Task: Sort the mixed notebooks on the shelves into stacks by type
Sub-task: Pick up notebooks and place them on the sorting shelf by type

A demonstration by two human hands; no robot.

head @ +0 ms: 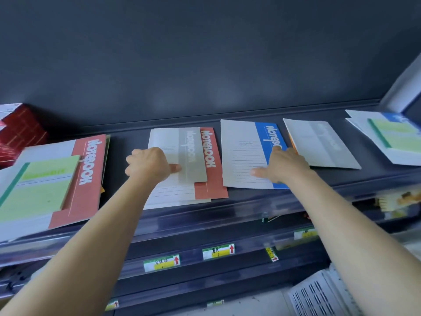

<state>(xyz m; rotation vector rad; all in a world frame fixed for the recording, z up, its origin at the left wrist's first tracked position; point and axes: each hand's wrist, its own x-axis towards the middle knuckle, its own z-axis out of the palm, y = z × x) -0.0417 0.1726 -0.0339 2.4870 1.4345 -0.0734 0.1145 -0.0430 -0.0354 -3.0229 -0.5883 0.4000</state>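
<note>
Notebooks lie in loose piles along a dark shelf [255,202]. My left hand [148,165] grips the left edge of a grey-banded notebook [192,153], thumb on its cover, fingers curled. That notebook lies on top of a red-banded notebook [213,179]. My right hand [286,165] holds a blue-banded notebook [241,156], thumb spread on the white cover and curled fingers over the blue band. Another grey-banded notebook [323,144] lies to the right, with an orange edge [292,142] under it.
At the left a green notebook [41,185] lies on a large red-banded notebook [88,179]. A red box [20,131] stands behind them. At the far right is a green and white pile [396,137]. Price labels [161,262] line lower shelves.
</note>
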